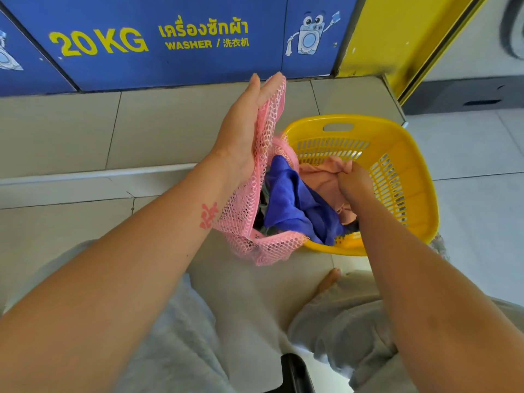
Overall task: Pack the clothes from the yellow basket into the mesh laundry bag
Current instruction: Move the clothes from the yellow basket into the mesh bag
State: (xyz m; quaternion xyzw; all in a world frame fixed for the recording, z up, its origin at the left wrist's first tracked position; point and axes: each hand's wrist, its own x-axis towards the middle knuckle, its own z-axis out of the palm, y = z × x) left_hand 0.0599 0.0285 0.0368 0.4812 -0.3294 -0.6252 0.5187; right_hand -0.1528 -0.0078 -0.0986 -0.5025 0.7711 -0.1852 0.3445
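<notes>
My left hand (pixel 241 131) holds up the rim of a pink mesh laundry bag (pixel 243 211), fingers pointing up, so the bag's mouth gapes toward the basket. A blue garment (pixel 289 199) drapes from the bag's mouth over the near rim of the yellow basket (pixel 397 143). Inside the basket, my right hand (pixel 354 182) is closed on a peach-pink garment (pixel 320 177). Dark clothes show deeper inside the bag.
The basket stands on a tiled floor (pixel 467 211), right of a raised beige step (pixel 85 131). Behind it is a blue washer panel (pixel 170 38) marked 20 KG and a yellow pillar (pixel 397 32). My grey-trousered knees (pixel 340 321) and a bare foot (pixel 329 279) are below.
</notes>
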